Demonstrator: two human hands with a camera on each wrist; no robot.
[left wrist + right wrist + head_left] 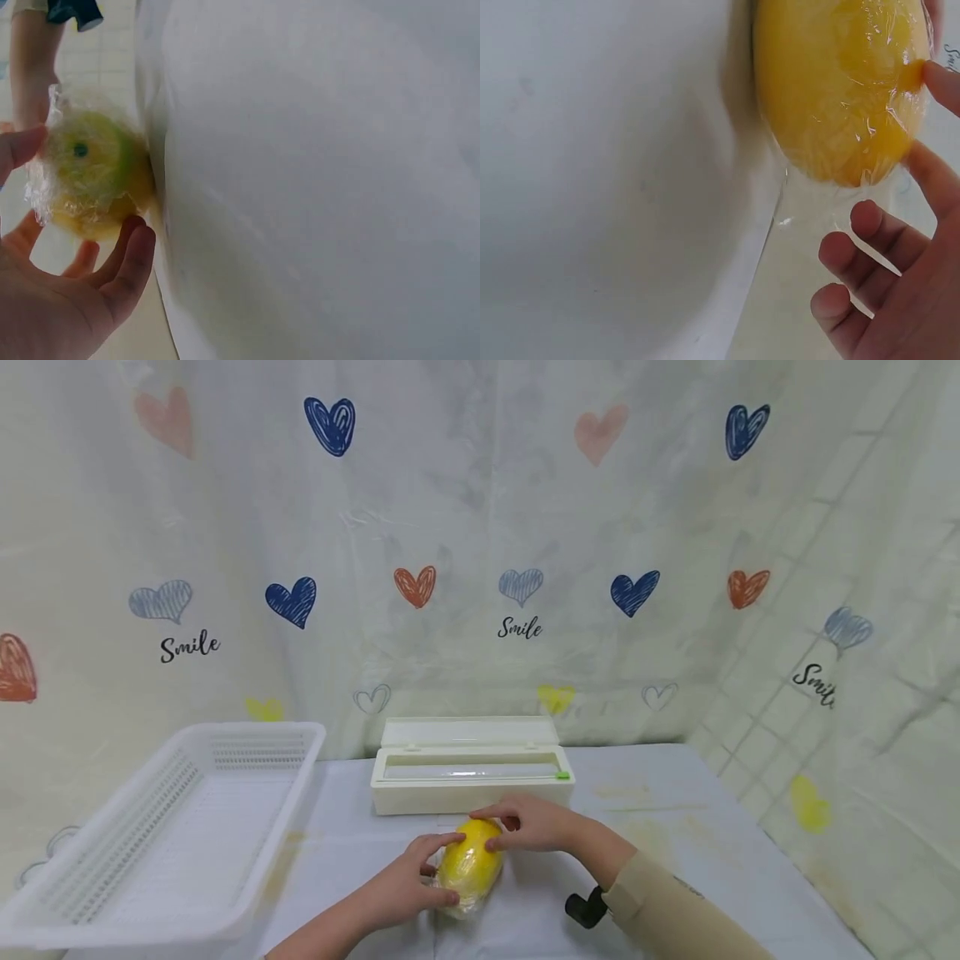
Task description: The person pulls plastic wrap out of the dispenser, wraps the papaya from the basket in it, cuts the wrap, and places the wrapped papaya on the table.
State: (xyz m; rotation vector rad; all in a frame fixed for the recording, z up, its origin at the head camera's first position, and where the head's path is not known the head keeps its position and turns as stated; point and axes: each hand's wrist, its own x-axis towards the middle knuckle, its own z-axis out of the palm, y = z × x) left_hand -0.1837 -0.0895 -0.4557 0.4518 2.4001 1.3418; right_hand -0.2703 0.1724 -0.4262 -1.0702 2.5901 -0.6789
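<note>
A yellow oval fruit, greenish around a dark stem spot at its near end, lies on the white-covered table wrapped in clear cling film. My left hand holds it from the left, thumb by the near end and fingers along the side. From the right, my right hand holds its far end between thumb and index finger. In the right wrist view, the other fingers of that hand curl off the fruit, beside a loose flap of film. Just behind stands a white cling film dispenser, lid raised.
A white plastic basket with slotted sides stands at the left of the table. The dispenser bears a small green slider at its right end. A heart-printed curtain hangs behind the table and along its right side.
</note>
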